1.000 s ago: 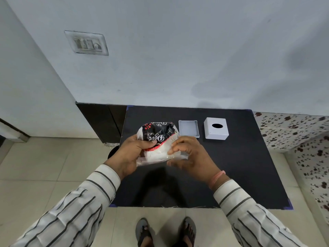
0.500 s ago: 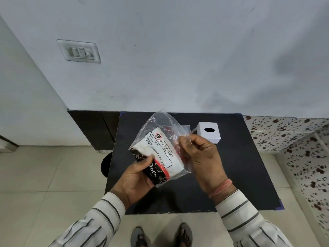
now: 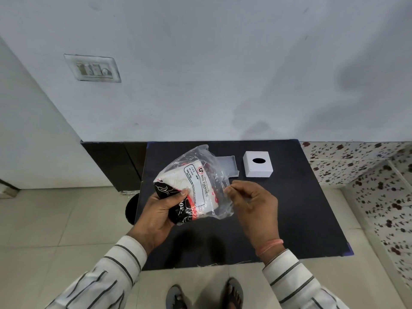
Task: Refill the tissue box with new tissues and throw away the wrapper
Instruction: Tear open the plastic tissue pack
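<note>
A pack of white tissues in a clear plastic wrapper (image 3: pixel 196 181) with black and red print is held above the black table (image 3: pixel 289 219). My left hand (image 3: pixel 160 210) grips the pack's lower black end. My right hand (image 3: pixel 252 204) pinches the loose clear plastic at the pack's right side. The white tissue box (image 3: pixel 258 164), with a dark oval slot on top, stands on the table at the back right. Its flat grey base tray (image 3: pixel 227 165) lies just left of it, partly hidden behind the wrapper.
The table stands against a pale wall. A dark cabinet (image 3: pixel 116 163) is at its back left and a dark round object (image 3: pixel 131 209) sits on the floor by its left edge. My feet in sandals (image 3: pixel 205 295) are at the table's front edge.
The pack was turned over from label-down on the table side to raised and tilted with its label up. My right hand shifted from the pack's front to the loose plastic on its right.
</note>
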